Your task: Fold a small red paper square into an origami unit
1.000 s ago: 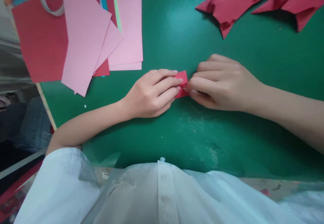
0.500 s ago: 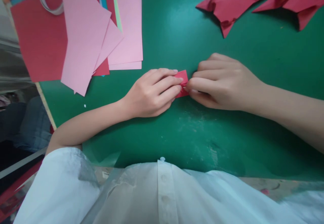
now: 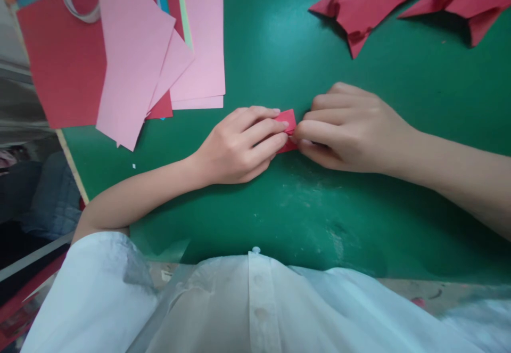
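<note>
A small folded red paper (image 3: 286,120) lies on the green table between my two hands. My left hand (image 3: 242,145) lies over its left part, fingers close together and pressed onto it, holding it; the thumb is out of sight. On the other side, my right hand (image 3: 346,129) is closed, its fingers curled, with thumb and forefinger pinching the paper's right edge. A crease or small flap shows at the middle of the paper, but the fingers hide most of it.
Two folded red paper shapes (image 3: 369,4) with pointed corners lie at the upper right. Pink sheets (image 3: 130,39) overlap a red sheet (image 3: 64,60) and other coloured paper at the upper left, with a pale loop-shaped strip (image 3: 90,17) on top. The table's left edge (image 3: 72,164) is near my left forearm.
</note>
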`<state>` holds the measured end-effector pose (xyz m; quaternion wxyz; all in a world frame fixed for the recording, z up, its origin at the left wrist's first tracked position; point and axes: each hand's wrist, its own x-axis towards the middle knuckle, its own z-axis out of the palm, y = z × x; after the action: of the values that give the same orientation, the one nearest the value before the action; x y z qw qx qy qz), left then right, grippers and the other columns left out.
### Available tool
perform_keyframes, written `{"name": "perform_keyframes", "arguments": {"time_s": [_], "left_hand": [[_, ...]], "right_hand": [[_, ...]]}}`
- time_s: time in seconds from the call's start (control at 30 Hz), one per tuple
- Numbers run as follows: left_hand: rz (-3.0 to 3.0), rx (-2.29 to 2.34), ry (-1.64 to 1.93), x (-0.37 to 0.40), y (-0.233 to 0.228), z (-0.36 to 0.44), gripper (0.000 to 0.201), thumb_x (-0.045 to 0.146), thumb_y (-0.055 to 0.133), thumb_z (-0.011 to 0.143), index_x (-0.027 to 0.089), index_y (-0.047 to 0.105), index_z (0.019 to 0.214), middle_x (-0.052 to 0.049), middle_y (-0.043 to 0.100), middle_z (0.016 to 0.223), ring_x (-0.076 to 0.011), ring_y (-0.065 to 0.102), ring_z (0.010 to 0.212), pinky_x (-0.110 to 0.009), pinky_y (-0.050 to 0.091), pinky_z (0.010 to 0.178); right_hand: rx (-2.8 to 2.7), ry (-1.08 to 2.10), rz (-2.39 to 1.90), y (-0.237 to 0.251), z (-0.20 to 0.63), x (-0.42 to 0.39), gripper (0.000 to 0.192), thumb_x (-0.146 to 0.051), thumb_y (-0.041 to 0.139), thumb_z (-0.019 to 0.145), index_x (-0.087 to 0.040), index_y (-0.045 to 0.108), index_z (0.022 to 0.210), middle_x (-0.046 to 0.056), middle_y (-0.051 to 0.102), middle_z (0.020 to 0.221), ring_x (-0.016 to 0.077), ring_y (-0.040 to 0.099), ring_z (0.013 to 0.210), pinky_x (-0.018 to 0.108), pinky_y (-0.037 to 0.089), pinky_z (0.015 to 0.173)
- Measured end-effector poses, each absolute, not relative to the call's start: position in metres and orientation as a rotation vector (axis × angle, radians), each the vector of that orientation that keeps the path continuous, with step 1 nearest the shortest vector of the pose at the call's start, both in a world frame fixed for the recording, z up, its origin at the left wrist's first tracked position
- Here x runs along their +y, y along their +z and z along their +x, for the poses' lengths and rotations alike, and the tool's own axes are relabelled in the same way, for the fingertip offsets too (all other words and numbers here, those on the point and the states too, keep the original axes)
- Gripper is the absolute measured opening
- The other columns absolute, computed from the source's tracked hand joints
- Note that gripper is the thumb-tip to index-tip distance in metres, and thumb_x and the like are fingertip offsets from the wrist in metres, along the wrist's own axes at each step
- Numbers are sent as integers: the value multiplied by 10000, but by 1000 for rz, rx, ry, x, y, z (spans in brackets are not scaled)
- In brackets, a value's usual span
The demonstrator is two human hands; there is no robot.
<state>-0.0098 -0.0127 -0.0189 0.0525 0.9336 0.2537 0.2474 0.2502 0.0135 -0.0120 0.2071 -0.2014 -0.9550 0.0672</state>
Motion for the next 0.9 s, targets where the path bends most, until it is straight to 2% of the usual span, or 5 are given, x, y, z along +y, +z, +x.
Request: {"name": "perform_keyframes", "arguments": {"time_s": [0.13,0.27,0.57,0.9], "left_hand": [[2821,760,733,-12,-18,-11,215,237,527,1065,240,660,1233,-65,775,1264,-275,739,1266,-505,676,945],[2732,750,674,-12,-17,-13,236,249,522,1070,259,651,1267,-67,759,1307,-289,714,1317,-552,649,1023],[2691,791,539,-11,-18,-14,288,314,444,1094,281,664,1277,-54,736,1342,-291,679,1366,-593,615,1118],[2598,837,513,-12,-17,-12,259,340,480,1087,289,674,1250,-63,748,1326,-305,677,1376,-623,594,1140]], "right_hand": [[-2700,359,-657,-13,252,12,497,-365,251,1178,-204,582,843,-21,584,781,116,594,832,362,516,809],[-2692,498,-739,-14,252,11,542,-420,224,1178,-213,596,843,-20,615,808,128,647,924,372,540,908],[-2702,500,-793,-13,251,12,530,-454,190,1166,-231,561,860,-17,602,789,136,647,888,355,537,874],[-2751,449,-829,-10,249,11,557,-468,141,1159,-239,582,908,3,605,788,151,624,826,363,539,816]]}}
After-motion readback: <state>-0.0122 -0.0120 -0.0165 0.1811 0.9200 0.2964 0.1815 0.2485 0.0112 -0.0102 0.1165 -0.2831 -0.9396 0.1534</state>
